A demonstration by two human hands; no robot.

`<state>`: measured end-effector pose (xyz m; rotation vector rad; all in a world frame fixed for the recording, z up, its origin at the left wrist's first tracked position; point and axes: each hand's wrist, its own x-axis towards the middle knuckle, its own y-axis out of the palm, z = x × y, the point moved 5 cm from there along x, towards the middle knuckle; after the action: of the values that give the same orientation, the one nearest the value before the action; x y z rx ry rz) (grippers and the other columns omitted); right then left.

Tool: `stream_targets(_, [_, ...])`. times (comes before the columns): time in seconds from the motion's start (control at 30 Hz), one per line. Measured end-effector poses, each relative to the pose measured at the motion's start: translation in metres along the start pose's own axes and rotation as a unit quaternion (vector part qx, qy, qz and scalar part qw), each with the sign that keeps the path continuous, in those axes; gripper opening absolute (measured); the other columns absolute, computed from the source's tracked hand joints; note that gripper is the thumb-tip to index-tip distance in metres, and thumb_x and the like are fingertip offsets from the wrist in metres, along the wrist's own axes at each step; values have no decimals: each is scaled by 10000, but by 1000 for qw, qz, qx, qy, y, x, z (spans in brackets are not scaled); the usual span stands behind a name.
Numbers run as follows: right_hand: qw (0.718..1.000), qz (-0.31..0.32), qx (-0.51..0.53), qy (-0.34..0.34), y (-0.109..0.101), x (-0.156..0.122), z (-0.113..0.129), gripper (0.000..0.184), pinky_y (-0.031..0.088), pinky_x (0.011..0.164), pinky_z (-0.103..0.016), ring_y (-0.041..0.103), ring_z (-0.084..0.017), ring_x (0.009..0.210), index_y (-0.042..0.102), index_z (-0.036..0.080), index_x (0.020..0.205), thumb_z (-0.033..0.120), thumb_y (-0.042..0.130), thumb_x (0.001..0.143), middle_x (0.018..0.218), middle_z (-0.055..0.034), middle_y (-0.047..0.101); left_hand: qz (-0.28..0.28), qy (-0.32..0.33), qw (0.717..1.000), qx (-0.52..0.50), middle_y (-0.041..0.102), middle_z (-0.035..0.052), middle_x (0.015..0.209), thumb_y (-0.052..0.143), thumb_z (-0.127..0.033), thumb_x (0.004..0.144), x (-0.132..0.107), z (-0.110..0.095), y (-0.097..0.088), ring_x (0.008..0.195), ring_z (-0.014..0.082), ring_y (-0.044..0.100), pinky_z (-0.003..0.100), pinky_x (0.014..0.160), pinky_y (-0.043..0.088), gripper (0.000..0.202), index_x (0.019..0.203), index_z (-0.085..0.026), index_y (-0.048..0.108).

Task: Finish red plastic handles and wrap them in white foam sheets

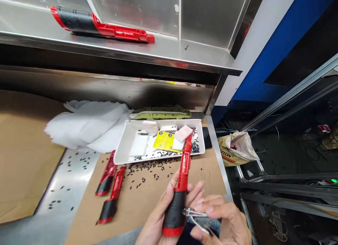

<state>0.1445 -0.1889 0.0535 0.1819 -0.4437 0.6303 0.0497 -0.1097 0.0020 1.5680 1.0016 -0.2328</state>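
My left hand [157,217] is closed around a red and black plastic tool housing [175,209], its narrow red end pointing away from me over the tray. In my right hand [228,218] is a pair of small metal nippers [196,214], the handles between fingers and thumb. Their jaws meet the right side of the black grip section; whether they are biting on anything there is too small to tell. Two similar housings, a left one [107,176] and a nearer one [112,197], lie on the cardboard to the left.
A white tray [118,159] holds white blocks, a yellow label and small black bits; more bits are scattered over the cardboard [148,202]. White wrapping [87,125] lies left. Another housing [79,21] rests on the metal shelf [169,49]. A paper sack [232,150] stands right.
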Motion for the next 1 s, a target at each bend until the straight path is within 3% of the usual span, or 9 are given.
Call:
stream_targets(0.07, [1000,-8,-7,-25,2,1,1,182,565,606,-352,709,-217,632,636,311,947,426,720,835,721,-17,749,-11,10,1000,17,720,218,1143,701,-201,827,-1,0,0,1088,360,662,497,960,533,709,1462,-177,389])
stream_targets(0.17, [999,-10,-24,-37,3,1,2,168,564,580,-338,708,-212,623,638,312,935,424,718,839,693,-10,746,-8,-6,1000,5,747,185,1079,678,-229,850,-2,1,1,1077,348,669,511,996,504,618,1425,-191,454])
stream_targets(0.3, [999,-4,-27,-36,4,2,4,164,569,583,-337,707,-207,625,642,298,942,412,712,847,702,-17,747,43,-54,996,-49,760,136,1063,722,-319,816,-1,5,4,1118,325,650,410,939,549,421,1230,-267,665])
stream_targets(0.4, [997,0,-24,-70,5,4,8,154,575,584,-306,703,-181,626,646,255,940,367,714,858,703,-13,744,82,-66,993,-54,773,85,1036,754,-322,785,1,6,5,1125,294,651,353,913,559,358,1141,-329,718])
stream_targets(0.67, [990,13,-52,-133,8,12,18,149,586,544,-254,696,-154,574,614,184,865,301,706,873,659,-11,719,74,-47,996,-17,746,110,1144,745,-270,796,-2,6,5,1113,263,658,359,938,536,414,1201,-320,675])
stream_targets(0.83, [986,17,-87,-139,9,12,19,148,589,528,-250,699,-151,552,605,192,824,296,691,885,643,0,725,71,-52,996,-9,762,116,1076,773,-287,772,-2,6,7,1034,272,699,343,867,570,503,1254,-310,636])
stream_targets(1.0, [983,25,-70,-169,-7,15,19,78,610,520,-233,715,-161,541,611,203,919,247,673,901,632,0,734,45,-65,997,-17,764,142,1053,784,-302,764,-1,10,7,1056,290,689,368,911,557,653,1366,-282,533])
